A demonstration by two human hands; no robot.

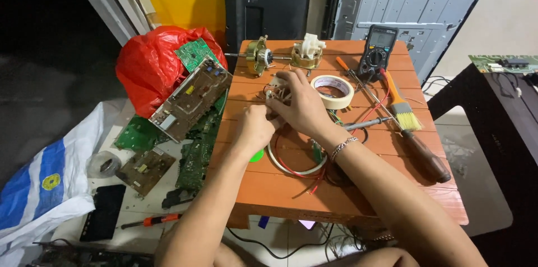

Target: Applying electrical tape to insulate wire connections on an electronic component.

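Note:
Both hands meet over the middle of a small orange wooden table (358, 191). My right hand (300, 104), with a chain bracelet at the wrist, curls its fingers over a small white part with wires (276, 86). My left hand (253, 127) is closed on the same bundle from below. White cable and red wires (288, 167) loop under my wrists. What sits between the fingers is mostly hidden.
On the table: a roll of masking tape (334, 91), two small motors (283, 55), a multimeter (378, 48), a paintbrush (400, 107), a screwdriver (417, 152). Left on the floor lie circuit boards (190, 99), a red bag (148, 65) and an orange-handled tool (151, 221).

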